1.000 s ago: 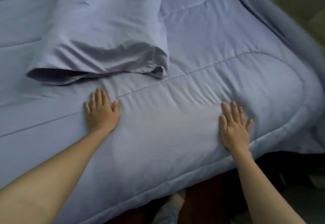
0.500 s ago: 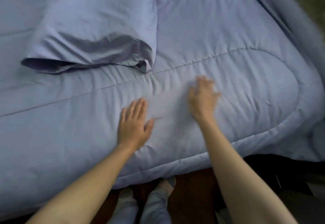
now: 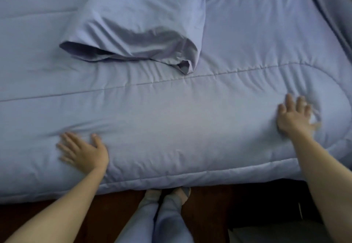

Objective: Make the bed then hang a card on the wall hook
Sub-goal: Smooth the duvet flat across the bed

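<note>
My left hand (image 3: pixel 83 155), lower left, and right hand (image 3: pixel 293 117), far right, press flat with straight fingers on the quilt (image 3: pixel 181 128) mid-frame. I judge the bed nearly made; the card and hook aren't in view.

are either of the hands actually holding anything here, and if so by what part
Nothing is held. The left hand and right hand both lie flat with fingers spread on the blue comforter, pressing on it, not gripping it.
</note>
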